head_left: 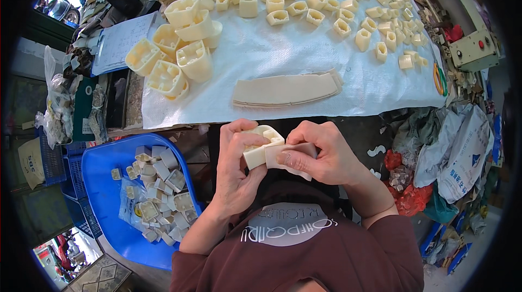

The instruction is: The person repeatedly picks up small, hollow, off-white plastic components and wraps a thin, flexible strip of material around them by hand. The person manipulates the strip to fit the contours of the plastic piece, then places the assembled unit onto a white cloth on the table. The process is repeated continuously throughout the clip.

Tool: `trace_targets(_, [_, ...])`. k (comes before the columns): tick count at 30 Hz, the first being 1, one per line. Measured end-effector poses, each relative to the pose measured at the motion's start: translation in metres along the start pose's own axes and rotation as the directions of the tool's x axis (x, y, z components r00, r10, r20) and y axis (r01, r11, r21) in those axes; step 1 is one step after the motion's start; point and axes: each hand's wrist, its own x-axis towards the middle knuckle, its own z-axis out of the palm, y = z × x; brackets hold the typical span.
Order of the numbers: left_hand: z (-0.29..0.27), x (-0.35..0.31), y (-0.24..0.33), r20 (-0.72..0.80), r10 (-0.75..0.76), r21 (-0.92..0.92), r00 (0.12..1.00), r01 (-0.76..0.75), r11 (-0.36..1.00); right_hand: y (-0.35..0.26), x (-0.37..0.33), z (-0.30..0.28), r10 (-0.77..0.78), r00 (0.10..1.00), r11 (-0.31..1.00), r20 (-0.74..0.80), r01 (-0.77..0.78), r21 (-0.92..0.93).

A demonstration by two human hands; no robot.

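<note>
In front of my chest, my left hand [235, 159] is closed around a hollow cream plastic shoe heel [254, 158], its open side tilted up. My right hand [326, 153] pinches a thin beige strip [273, 157] between thumb and fingers. One end of that strip lies against the heel's side wall, and the rest runs under my right thumb. Just beyond my hands, a stack of similar curved beige strips [285, 89] rests on the white sheet [201, 108]. Several larger cream heels [193, 61] are heaped to the left of it.
Many small cream hollow pieces [275, 4] spread across the far table. At lower left, a blue tub [99, 197] contains beige-grey heels [163, 170]. Orange and green handles [440, 80] lie at the table's right edge, near a control box [474, 50]. Plastic bags [459, 150] crowd the right.
</note>
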Motion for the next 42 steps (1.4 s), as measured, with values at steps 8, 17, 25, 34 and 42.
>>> trace_targets(8, [0.002,0.001,0.000,-0.002,0.040,0.057,0.999,-0.040,0.998,-0.001,0.000,0.000,0.006,1.000,1.000,-0.019,-0.006,-0.015])
trace_targets(17, [0.006,0.001,0.011,-0.054,0.043,0.068,0.998,-0.039,0.997,0.011,-0.001,0.001,-0.121,0.984,0.981,-0.130,0.099,-0.168])
trace_targets(25, [0.000,0.000,0.009,-0.166,-0.130,-0.237,0.978,0.088,0.968,0.005,-0.018,0.007,-0.636,0.756,0.698,-0.157,0.476,-0.535])
trace_targets(34, [-0.002,0.001,0.009,-0.060,0.000,-0.341,0.998,-0.021,0.940,0.041,-0.026,0.054,0.187,0.964,0.911,0.187,-0.241,0.335])
trace_targets(42, [-0.006,0.000,-0.002,0.006,0.071,-0.508,0.997,-0.058,0.859,0.029,-0.018,0.045,0.167,0.982,0.356,-0.093,0.028,0.934])
